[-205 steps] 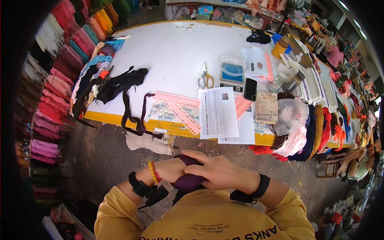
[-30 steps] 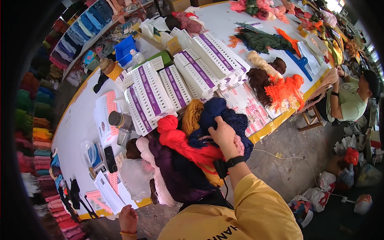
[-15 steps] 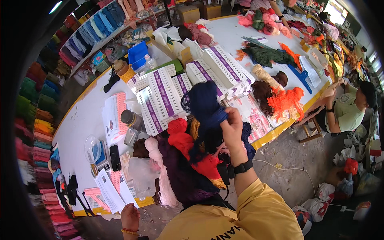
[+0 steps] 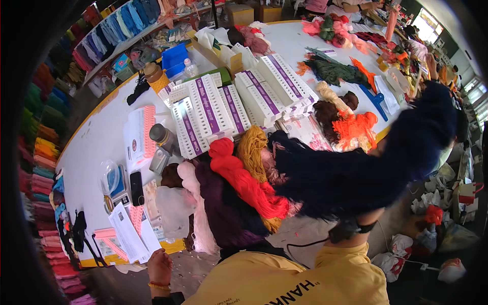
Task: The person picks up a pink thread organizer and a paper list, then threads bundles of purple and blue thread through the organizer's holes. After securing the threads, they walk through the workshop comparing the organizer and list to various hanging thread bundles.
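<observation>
Navy yarn [image 4: 356, 165] hides the right hand, whose grip I cannot tell. Loosely curled and empty, the left hand [image 4: 160, 267] is near the papers [image 4: 127, 234] on the tabletop [image 4: 94, 157]

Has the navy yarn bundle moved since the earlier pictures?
Yes: the navy yarn bundle has moved right relative to the purple-striped white stacks, now stretching well past them.

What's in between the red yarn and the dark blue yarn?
The head view shows golden yarn and dusty pink yarn between the red yarn and dark blue yarn.
</observation>
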`<state>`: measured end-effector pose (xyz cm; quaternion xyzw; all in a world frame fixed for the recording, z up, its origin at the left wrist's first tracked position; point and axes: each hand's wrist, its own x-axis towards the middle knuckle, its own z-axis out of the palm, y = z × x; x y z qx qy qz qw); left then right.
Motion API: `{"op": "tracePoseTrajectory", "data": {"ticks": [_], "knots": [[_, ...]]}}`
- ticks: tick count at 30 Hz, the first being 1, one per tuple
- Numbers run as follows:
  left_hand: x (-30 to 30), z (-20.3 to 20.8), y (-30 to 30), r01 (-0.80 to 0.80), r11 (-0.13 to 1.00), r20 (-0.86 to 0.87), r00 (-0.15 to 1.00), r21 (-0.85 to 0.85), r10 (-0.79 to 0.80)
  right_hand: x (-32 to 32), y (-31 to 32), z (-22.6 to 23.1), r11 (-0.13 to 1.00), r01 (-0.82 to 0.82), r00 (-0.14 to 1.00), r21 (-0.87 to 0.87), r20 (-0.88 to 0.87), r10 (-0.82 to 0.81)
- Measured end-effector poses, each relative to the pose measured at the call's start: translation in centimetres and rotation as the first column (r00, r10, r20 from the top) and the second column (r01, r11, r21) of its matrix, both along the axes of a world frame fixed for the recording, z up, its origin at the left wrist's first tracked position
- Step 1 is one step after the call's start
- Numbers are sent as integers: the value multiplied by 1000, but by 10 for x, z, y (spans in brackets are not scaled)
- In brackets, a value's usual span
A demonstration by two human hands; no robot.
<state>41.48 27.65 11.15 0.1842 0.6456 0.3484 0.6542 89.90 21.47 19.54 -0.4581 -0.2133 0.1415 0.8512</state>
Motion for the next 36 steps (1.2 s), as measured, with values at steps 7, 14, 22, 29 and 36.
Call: {"op": "tracePoseTrajectory", "data": {"ticks": [7,14,22,29,36], "knots": [[5,-4,2,60,998,-15,998,13,-60,-4,-30,-26,767,387,878,-512,460,-136],[26,-1,7,162,986,-67,984,-41,-164,-77,59,-213,512,160,814,-844,406,415],[24,4,12,173,983,-100,979,-62,-178,-4,40,-199,526,390,871,-756,488,56],[29,3,14,120,989,-111,985,-92,-130,16,46,-201,204,201,960,-958,234,153],[47,8,21,170,982,-114,977,-86,-179,-72,71,-186,448,401,644,-799,594,483]]}}
